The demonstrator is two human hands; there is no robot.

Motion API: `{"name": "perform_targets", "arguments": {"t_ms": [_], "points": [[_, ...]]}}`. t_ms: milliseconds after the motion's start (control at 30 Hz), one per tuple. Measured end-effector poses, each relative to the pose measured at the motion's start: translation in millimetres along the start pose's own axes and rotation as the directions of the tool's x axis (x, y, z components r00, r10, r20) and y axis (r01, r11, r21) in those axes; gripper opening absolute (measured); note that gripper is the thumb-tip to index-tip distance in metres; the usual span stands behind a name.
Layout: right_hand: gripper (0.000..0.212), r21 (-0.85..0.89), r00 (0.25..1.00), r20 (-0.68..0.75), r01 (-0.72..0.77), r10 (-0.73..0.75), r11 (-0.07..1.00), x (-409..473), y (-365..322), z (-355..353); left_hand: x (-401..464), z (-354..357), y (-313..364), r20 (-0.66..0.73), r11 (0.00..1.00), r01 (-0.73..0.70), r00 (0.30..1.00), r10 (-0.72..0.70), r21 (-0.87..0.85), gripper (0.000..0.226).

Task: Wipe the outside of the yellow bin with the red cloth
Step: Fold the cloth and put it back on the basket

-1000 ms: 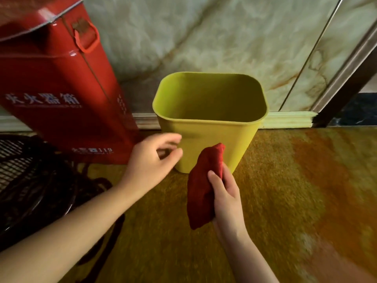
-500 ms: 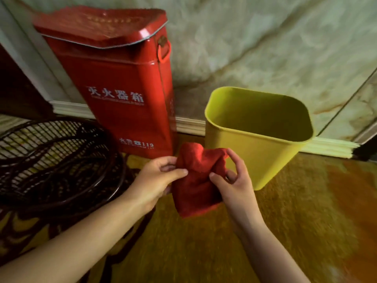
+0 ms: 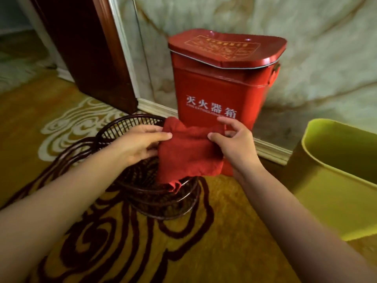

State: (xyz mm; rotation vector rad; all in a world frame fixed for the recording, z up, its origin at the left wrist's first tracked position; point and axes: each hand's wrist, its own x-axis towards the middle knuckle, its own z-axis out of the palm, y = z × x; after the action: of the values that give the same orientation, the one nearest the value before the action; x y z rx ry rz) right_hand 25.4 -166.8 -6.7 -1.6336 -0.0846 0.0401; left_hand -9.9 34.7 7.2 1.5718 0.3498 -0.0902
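The red cloth (image 3: 188, 152) hangs spread between both hands, above a dark wicker basket. My left hand (image 3: 138, 145) pinches its upper left corner between thumb and fingers. My right hand (image 3: 234, 144) pinches its upper right edge. The yellow bin (image 3: 334, 180) stands upright on the carpet at the far right, partly cut off by the frame edge, well apart from the cloth and both hands.
A red fire extinguisher box (image 3: 222, 82) stands against the marble wall behind the cloth. The dark wicker basket (image 3: 151, 193) sits on the yellow patterned carpet below my hands. A dark wooden door frame (image 3: 85, 50) is at the upper left.
The view swung left, so the yellow bin shifted to the right edge. My left hand took hold of the cloth, and both hands carried it left over the basket and spread it.
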Motion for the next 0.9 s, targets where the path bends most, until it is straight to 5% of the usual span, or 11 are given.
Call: {"name": "perform_targets", "arguments": {"t_ms": [200,400,533,800,900], "points": [[0.041,-0.202,0.985,-0.076,-0.168,0.156,0.965,23,72,25,33,-23,-60,-0.144,0.977,0.136,0.983,-0.112,0.167,0.013],[0.039,-0.277,0.964,-0.093,-0.266,0.25,0.923,23,129,26,37,-18,-101,0.069,0.946,0.19,0.974,-0.215,0.261,0.024],[0.027,-0.187,0.942,-0.097,-0.334,0.321,0.924,27,141,29,38,-8,-106,0.157,0.958,0.182,0.963,-0.219,0.22,0.02],[0.039,0.045,0.867,0.019,-0.498,0.497,0.866,25,142,30,52,24,-100,0.088,0.939,0.145,0.98,-0.181,0.312,0.02],[0.024,0.1,0.86,0.033,-0.51,0.51,0.854,25,138,30,53,31,-100,0.022,0.929,0.1,0.993,-0.115,0.357,0.016]]}}
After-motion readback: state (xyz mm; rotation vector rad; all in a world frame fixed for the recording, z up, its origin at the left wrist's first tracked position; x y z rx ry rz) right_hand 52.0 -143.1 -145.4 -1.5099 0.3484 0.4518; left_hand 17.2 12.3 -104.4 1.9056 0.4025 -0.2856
